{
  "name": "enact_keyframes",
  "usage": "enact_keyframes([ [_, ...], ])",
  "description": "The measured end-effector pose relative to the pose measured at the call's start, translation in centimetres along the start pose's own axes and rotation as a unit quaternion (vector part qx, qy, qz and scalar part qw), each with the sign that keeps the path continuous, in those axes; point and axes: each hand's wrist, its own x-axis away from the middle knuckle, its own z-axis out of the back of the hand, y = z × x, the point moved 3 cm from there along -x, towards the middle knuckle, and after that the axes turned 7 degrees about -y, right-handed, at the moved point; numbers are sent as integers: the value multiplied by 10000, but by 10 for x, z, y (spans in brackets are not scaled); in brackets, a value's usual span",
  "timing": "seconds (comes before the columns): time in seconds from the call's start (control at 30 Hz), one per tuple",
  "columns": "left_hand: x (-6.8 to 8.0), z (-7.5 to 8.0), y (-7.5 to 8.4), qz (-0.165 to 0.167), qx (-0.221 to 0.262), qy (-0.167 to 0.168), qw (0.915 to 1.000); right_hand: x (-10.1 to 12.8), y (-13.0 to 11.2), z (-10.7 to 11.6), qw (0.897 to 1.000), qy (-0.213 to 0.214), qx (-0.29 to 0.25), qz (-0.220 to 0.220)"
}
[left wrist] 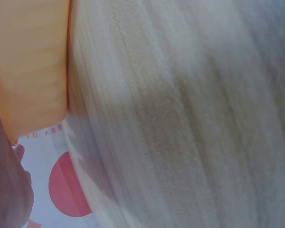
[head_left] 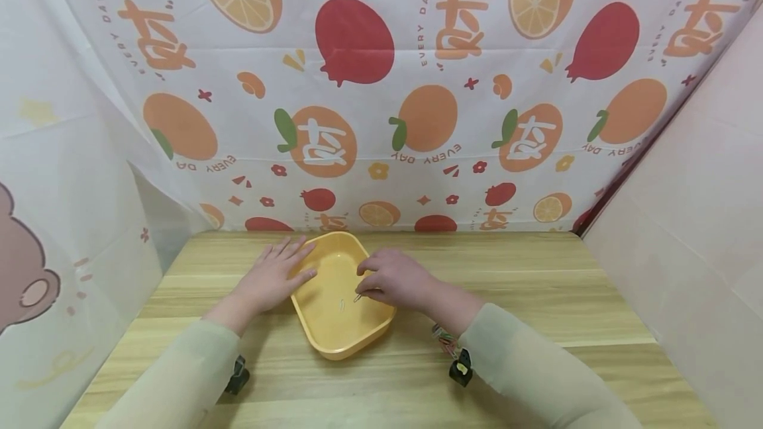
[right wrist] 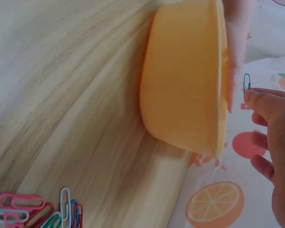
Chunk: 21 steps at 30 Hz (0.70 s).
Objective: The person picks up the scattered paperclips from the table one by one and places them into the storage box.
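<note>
A yellow plastic tray (head_left: 316, 333) stands on the table with a pale paper clip (head_left: 342, 304) lying on its floor. My left hand (head_left: 274, 277) rests over the tray's left rim, fingers spread and mostly straight. Above the right side of the tray, my right hand (head_left: 396, 280) pinches a paper clip between thumb and forefinger. In the right wrist view this held paper clip (right wrist: 247, 81) looks dark blue and points up from the fingertips, while the other fingers are loosely bent. The left wrist view shows the tray's outer wall (left wrist: 31, 61) beside part of the left hand (left wrist: 9, 190).
A loose pile of coloured paper clips (right wrist: 26, 211) in pink, white, red, green and blue lies on the wooden table (head_left: 369, 396), right of the tray and partly under the right forearm. A fruit-print cloth (head_left: 381, 184) hangs behind the table's back edge.
</note>
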Motion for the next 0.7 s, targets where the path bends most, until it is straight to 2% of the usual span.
enact_keyframes([
  [0.5, 0, 0, 0, 33, 59, -39, 10000, -10, -11, -15, 9927, -1110, 460, 35],
  [0.7, 1, 0, 1, 27, 65, -19, 10000, -20, -13, -18, 9884, -1316, 754, 128],
])
